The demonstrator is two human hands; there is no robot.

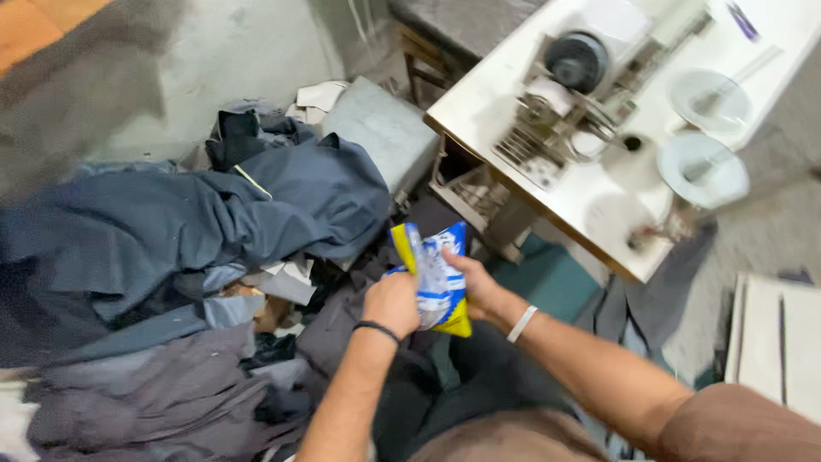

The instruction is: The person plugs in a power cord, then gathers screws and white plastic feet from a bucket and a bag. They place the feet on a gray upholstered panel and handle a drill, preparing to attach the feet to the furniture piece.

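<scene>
both hands clenched on one snack bag (438,278): left hand (391,301) grips its lower side, right hand (475,287) its far edge. bag stands upright between them, above grey cloth pile (197,222).

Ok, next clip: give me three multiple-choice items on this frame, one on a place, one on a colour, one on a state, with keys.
1. Where does the pile of dark cloth lie?
A. on the white table
B. on the floor, to the left of the table
C. on a shelf

2. What colours is the packet?
A. blue, white and yellow
B. red and green
C. plain black

3. How is the packet held?
A. it lies alone on the floor
B. one hand only
C. between both hands

Key: 1 B, the cloth spreads over the floor beside the white table. 2 A, its printed faces show those colours. 3 C, the left hand and right hand both grip it.
</scene>
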